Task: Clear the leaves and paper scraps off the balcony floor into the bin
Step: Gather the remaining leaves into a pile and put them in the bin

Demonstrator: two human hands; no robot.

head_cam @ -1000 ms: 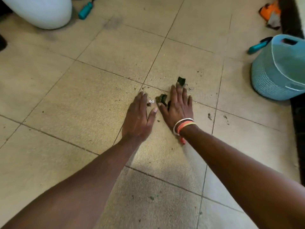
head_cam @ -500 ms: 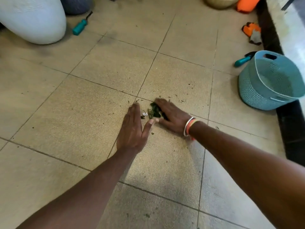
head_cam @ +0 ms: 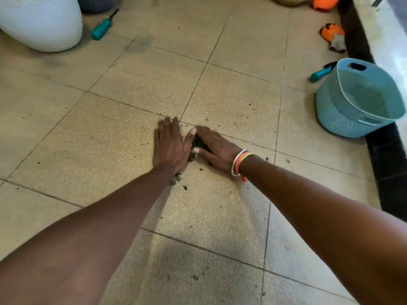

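Observation:
A small heap of dark green leaves (head_cam: 196,143) lies on the beige tiled floor (head_cam: 123,137), squeezed between my two hands. My left hand (head_cam: 169,146) rests flat on the tile, fingers together, its thumb against the heap. My right hand (head_cam: 214,148), with bracelets at the wrist, lies flat from the right and covers most of the leaves. Small crumbs (head_cam: 185,187) are scattered just below my hands. The teal bin (head_cam: 343,111) stands at the right, apart from both hands, tilted with its mouth toward me.
A large white pot (head_cam: 41,23) stands at the top left with a teal-handled tool (head_cam: 101,29) beside it. Another teal-handled tool (head_cam: 320,74) lies behind the bin. An orange glove (head_cam: 332,36) lies near the dark edge strip (head_cam: 387,164) on the right.
My hands have come closer together, pressing the leaves into a tight heap that my right hand now mostly covers. The view has shifted up a little.

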